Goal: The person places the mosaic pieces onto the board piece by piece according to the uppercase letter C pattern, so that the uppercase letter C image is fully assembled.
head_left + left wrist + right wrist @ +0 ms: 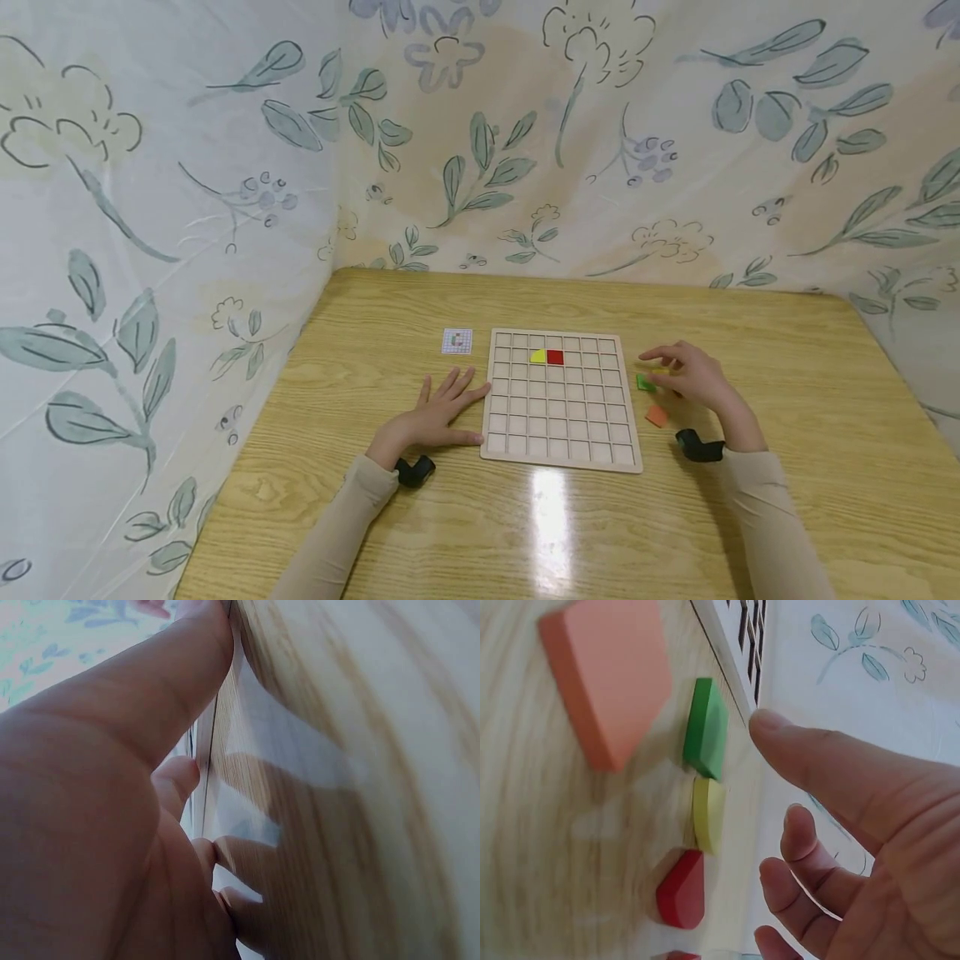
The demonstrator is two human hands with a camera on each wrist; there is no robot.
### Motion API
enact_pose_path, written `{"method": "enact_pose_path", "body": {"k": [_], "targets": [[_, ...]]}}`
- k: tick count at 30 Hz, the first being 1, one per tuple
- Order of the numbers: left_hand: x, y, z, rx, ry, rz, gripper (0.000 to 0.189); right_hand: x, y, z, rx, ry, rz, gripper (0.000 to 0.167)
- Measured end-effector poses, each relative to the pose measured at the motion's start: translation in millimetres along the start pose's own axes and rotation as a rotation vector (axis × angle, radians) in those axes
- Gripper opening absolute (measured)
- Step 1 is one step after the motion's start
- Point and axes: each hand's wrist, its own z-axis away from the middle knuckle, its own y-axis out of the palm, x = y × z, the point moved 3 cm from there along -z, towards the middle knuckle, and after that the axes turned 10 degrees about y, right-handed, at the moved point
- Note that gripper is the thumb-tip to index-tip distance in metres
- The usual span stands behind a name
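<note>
A pale wooden grid board (557, 460) lies on the table, with a yellow piece (538, 357) and a red square (555, 357) side by side in its upper cells. My left hand (433, 418) rests spread at the board's left edge, thumb and little finger touching it. Right of the board, my right hand (690, 377) hovers above loose pieces, fingers loosely bent and holding nothing. In the right wrist view, an orange piece (611, 675), a green piece (705, 727), a yellow piece (709, 815) and a red piece (682, 891) lie near its fingers.
A small card (457, 341) printed with a grid pattern lies left of the board's top corner. The wood-grain table (465, 533) meets flower-patterned cloth (480, 208) at the back and left. Dark wrist straps (699, 447) sit on both wrists.
</note>
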Motion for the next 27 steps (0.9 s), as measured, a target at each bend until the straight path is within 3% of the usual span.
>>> {"method": "enact_pose_path", "body": {"k": [19,27], "targets": [[-8.5,-4.2,1.2,-0.021,0.017,0.008,0.079,-23.5,-2.3,2.2,0.041,0.072,-0.001,0.033],[-5.8,-2.3,0.6,-0.023,0.019,-0.001,0.079,-28.1,1.6,0.7,0.06,0.094,-0.009,0.034]]}}
